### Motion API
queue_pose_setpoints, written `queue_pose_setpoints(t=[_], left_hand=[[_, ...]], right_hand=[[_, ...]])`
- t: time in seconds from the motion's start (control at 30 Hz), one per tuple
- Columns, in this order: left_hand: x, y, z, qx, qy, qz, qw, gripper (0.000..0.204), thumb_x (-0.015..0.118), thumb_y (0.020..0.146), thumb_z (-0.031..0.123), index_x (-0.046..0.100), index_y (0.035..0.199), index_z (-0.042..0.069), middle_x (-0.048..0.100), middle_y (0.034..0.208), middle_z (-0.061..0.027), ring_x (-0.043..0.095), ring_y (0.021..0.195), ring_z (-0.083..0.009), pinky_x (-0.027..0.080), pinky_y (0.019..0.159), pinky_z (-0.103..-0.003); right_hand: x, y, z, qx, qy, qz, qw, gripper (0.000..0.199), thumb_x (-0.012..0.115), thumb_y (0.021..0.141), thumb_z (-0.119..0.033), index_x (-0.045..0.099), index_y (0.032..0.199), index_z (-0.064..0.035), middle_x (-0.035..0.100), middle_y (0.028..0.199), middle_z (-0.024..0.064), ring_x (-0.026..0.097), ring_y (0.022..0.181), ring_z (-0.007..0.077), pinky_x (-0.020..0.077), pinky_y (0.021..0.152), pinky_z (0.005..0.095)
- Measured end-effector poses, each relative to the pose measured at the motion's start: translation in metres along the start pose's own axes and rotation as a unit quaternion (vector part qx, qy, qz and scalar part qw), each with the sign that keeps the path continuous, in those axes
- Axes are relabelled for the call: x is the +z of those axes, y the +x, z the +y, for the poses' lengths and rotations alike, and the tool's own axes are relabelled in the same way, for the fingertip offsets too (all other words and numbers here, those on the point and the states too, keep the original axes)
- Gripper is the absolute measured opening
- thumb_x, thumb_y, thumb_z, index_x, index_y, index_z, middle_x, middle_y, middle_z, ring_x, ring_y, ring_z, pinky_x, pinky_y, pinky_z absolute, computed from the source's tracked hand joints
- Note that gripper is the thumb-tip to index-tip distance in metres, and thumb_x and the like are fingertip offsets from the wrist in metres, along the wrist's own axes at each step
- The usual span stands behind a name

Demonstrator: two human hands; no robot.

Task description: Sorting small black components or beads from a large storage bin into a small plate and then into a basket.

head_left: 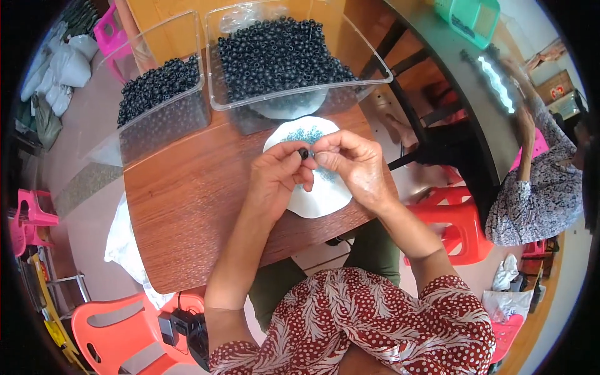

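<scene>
Above a white scalloped plate (320, 205), my two hands meet at the fingertips. Between its thumb and forefinger, my left hand (269, 178) pinches a small round black bead-like piece (304, 153). My right hand (357, 164) is closed in a pinch right beside that piece; whatever its fingertips hold is too small to name. Tiny teal bits (302, 135) lie scattered on the plate, partly covered by my hands. Beyond the plate, a large clear plastic bin (300, 95) holds a heap of similar black pieces (275, 56).
A smaller clear bin (164, 105) of black pieces stands to the left on the brown wooden table (181, 212). Another person (537, 194) sits at a dark table (465, 81) on the right. A red stool (465, 234) and an orange chair (119, 312) flank me.
</scene>
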State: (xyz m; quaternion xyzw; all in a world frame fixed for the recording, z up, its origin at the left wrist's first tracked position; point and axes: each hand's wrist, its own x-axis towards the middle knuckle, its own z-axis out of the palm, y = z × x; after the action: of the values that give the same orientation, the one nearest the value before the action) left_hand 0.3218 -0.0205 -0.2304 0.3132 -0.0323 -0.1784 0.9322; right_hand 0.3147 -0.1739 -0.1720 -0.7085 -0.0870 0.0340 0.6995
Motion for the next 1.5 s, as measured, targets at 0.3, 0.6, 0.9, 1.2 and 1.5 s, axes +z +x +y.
queue_pose_setpoints(t=[0.3, 0.6, 0.9, 1.2, 1.5], left_hand=[[0.0, 0.0, -0.002, 0.01, -0.002, 0.005, 1.0, 0.015, 0.053, 0.084, 0.001, 0.055, 0.097, -0.005, 0.06, 0.08, -0.0134, 0.058, 0.063, -0.0187, 0.047, 0.055, -0.029], [0.003, -0.002, -0.004, 0.015, 0.025, 0.037, 0.999, 0.014, 0.054, 0.081, -0.003, 0.056, 0.095, -0.006, 0.058, 0.079, -0.0099, 0.056, 0.063, -0.0166, 0.046, 0.055, -0.027], [0.005, -0.001, -0.008, 0.006, 0.041, 0.062, 0.997, 0.014, 0.056, 0.079, -0.005, 0.056, 0.093, -0.006, 0.057, 0.077, -0.0096, 0.055, 0.061, -0.0162, 0.045, 0.054, -0.026], [0.0, -0.001, -0.012, -0.009, -0.018, 0.002, 1.0, 0.015, 0.057, 0.082, 0.003, 0.055, 0.096, -0.001, 0.057, 0.078, -0.0078, 0.054, 0.063, -0.0155, 0.044, 0.056, -0.027], [-0.007, 0.0, -0.016, -0.045, -0.095, -0.01, 0.994, 0.015, 0.057, 0.083, 0.008, 0.054, 0.094, -0.001, 0.057, 0.082, -0.0095, 0.052, 0.065, -0.0157, 0.042, 0.058, -0.029]], right_hand=[[0.002, 0.0, -0.003, -0.015, 0.008, -0.011, 1.0, 0.008, 0.06, 0.078, 0.003, 0.061, 0.086, 0.002, 0.061, 0.081, 0.0039, 0.058, 0.075, 0.01, 0.046, 0.07, 0.022], [0.004, 0.002, -0.007, -0.121, -0.189, -0.004, 0.974, 0.009, 0.066, 0.071, 0.0, 0.062, 0.078, 0.0006, 0.058, 0.076, 0.0037, 0.052, 0.07, 0.0099, 0.0421, 0.066, 0.023], [-0.004, 0.014, -0.018, 0.037, -0.099, -0.076, 0.991, 0.012, 0.069, 0.068, 0.002, 0.058, 0.072, -0.0013, 0.056, 0.068, -0.0004, 0.049, 0.061, 0.0069, 0.041, 0.058, 0.0221], [-0.015, 0.025, -0.009, 0.146, 0.013, -0.128, 0.981, 0.015, 0.07, 0.073, -0.009, 0.056, 0.07, -0.0028, 0.054, 0.067, -0.0002, 0.046, 0.058, 0.005, 0.0331, 0.051, 0.0195], [-0.014, 0.076, -0.073, -0.034, -0.152, -0.041, 0.987, 0.009, 0.062, 0.079, -0.007, 0.06, 0.077, 0.0015, 0.059, 0.071, 0.0008, 0.053, 0.068, 0.0079, 0.0442, 0.064, 0.0226]])
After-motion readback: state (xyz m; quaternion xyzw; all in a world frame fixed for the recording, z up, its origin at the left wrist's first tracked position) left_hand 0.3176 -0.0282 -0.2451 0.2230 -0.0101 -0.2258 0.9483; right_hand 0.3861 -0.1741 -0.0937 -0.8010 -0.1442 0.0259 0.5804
